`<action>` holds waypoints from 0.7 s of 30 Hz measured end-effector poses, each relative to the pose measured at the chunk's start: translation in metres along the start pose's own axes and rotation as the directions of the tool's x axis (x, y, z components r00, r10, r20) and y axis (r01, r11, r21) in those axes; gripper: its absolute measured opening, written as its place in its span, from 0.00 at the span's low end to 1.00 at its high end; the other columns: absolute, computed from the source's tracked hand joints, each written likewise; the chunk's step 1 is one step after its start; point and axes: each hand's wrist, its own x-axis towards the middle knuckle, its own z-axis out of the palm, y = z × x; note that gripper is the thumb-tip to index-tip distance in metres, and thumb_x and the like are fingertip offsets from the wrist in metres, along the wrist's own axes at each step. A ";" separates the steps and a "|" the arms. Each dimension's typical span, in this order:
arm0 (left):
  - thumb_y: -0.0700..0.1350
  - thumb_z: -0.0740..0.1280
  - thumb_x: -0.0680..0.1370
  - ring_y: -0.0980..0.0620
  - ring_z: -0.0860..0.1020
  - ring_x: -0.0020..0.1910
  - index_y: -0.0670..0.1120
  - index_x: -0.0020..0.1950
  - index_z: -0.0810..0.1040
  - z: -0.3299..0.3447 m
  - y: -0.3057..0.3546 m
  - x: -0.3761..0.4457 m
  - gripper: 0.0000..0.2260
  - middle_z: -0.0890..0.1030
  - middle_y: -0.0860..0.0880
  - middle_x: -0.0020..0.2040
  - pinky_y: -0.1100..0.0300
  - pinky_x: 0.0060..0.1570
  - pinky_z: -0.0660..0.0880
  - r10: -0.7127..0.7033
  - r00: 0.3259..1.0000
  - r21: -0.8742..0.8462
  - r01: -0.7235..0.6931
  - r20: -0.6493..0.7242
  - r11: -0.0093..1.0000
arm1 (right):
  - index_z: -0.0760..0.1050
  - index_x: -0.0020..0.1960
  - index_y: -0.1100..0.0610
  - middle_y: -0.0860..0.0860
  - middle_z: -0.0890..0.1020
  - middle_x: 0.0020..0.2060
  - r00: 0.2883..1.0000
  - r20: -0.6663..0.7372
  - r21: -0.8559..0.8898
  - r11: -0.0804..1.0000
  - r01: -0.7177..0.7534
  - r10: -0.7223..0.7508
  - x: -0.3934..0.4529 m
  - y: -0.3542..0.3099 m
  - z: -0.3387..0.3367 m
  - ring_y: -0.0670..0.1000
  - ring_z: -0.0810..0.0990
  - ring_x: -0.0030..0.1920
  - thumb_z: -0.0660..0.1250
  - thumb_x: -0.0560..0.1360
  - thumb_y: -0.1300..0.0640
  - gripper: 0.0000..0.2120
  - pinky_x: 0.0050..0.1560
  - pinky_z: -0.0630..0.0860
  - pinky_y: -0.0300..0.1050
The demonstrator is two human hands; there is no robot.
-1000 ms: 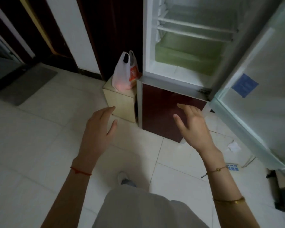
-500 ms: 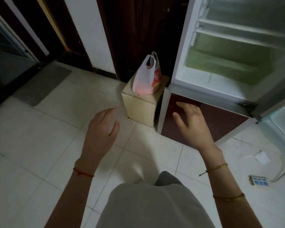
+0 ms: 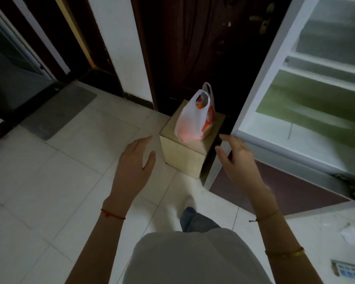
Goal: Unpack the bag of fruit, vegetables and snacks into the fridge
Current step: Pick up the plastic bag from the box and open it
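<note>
Since the earlier frame we have stepped closer, and the bag (image 3: 195, 117) now sits nearer the middle of view, between our hands. Our left hand (image 3: 134, 168) and right hand (image 3: 237, 162) are both spread open and empty, short of the bag. It stands upright on a small wooden box (image 3: 184, 158) just left of the open fridge (image 3: 275, 111). We judge the loop handles the best grip, lifting straight up. Something orange shows through its opening; the fridge shelves look bare.

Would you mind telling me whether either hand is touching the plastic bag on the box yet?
Apart. The head view shows the left hand and right hand open, short of the plastic bag.
</note>
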 end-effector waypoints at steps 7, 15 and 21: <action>0.44 0.64 0.82 0.50 0.73 0.66 0.45 0.73 0.71 0.027 0.004 0.110 0.19 0.77 0.46 0.67 0.63 0.64 0.64 -0.003 1.000 -0.034 0.003 0.000 0.999 | 0.68 0.71 0.56 0.53 0.76 0.59 1.000 0.003 0.038 0.999 0.001 -0.002 0.107 0.001 0.002 0.53 0.73 0.61 0.61 0.81 0.52 0.19 0.55 0.67 0.39; 0.51 0.58 0.80 0.45 0.77 0.63 0.43 0.71 0.73 0.059 0.003 0.212 0.22 0.79 0.44 0.65 0.49 0.64 0.74 -0.025 0.995 -0.088 0.034 0.100 0.996 | 0.66 0.72 0.54 0.54 0.74 0.64 0.997 0.002 0.029 0.996 -0.079 0.079 0.216 0.015 0.008 0.52 0.73 0.64 0.58 0.82 0.51 0.19 0.58 0.66 0.38; 0.46 0.63 0.81 0.45 0.80 0.59 0.42 0.67 0.76 0.085 -0.011 0.288 0.17 0.80 0.43 0.62 0.51 0.62 0.76 -0.077 0.980 -0.173 0.109 0.182 0.979 | 0.68 0.69 0.56 0.54 0.75 0.62 0.988 -0.050 0.047 0.988 -0.145 0.147 0.282 0.025 0.022 0.53 0.72 0.64 0.59 0.82 0.53 0.17 0.58 0.67 0.40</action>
